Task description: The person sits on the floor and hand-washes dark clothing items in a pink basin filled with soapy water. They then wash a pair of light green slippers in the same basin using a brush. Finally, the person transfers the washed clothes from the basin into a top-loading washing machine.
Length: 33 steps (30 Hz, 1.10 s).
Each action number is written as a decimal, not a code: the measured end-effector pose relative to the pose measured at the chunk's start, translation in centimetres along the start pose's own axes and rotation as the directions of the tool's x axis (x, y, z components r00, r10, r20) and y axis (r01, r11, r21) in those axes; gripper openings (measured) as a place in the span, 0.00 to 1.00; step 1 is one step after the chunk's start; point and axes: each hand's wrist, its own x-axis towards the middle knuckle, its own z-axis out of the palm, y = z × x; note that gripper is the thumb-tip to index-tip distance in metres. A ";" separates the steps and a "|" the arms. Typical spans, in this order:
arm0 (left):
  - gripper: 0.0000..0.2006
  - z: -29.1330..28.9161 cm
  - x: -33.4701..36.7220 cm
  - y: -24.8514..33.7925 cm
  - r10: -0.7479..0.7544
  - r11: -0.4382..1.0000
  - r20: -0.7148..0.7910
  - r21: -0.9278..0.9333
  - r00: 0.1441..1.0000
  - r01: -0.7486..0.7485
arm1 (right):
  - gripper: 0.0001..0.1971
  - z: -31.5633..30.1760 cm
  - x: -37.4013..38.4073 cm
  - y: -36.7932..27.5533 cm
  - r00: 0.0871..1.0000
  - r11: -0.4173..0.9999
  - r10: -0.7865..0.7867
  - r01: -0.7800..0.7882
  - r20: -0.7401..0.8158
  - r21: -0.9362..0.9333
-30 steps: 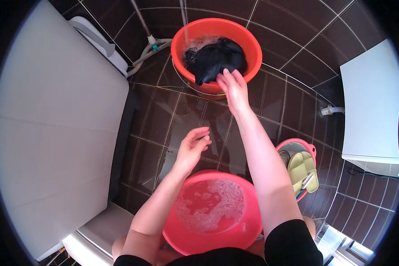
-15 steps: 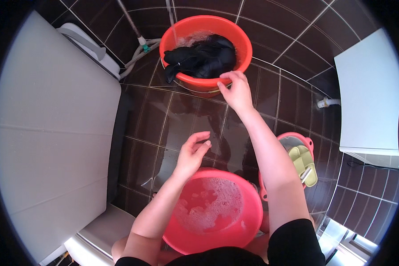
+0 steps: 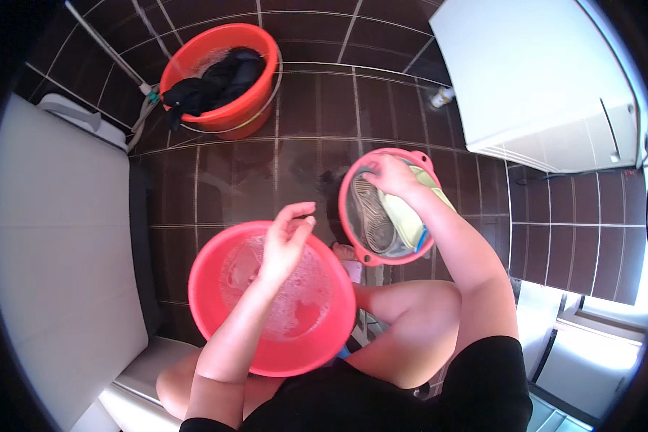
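Observation:
My left hand hovers over a pink basin of sudsy water, its fingers loosely bent and apart with nothing in them. To the right, my right hand reaches into a smaller pink-rimmed tub with a grey inside. Its curled fingers close on the far end of a ridged grey-brown board shaped like a shoe sole. A pale green item lies beside that, partly under my wrist; its kind does not show. Some of the fingertips are hard to make out.
A red bucket at the far left holds dark cloth in water, one end hanging over the rim. A pipe and hose stand beside it. A large grey cabinet-like body is at left, a white appliance at right. The tiled floor looks wet.
The view has swung right. My right hand has left the red bucket's rim and come back to the smaller tub. My left hand stays bent, now above the basin.

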 end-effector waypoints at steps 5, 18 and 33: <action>0.16 9.9 -0.5 -4.1 -0.054 0.983 0.289 0.184 0.956 0.000 | 0.21 -1.0 -8.7 11.5 0.961 0.972 0.237 -0.235 -0.143 0.033; 0.28 22.5 7.5 -19.0 -0.722 0.685 0.048 0.195 0.690 0.702 | 0.53 6.2 -16.2 19.7 0.703 0.783 0.520 -0.620 -0.484 -0.059; 0.31 22.3 7.4 -22.8 -0.503 0.762 -0.147 0.389 0.851 0.518 | 0.53 10.0 -19.0 18.0 0.695 0.833 0.553 -0.471 -0.458 0.291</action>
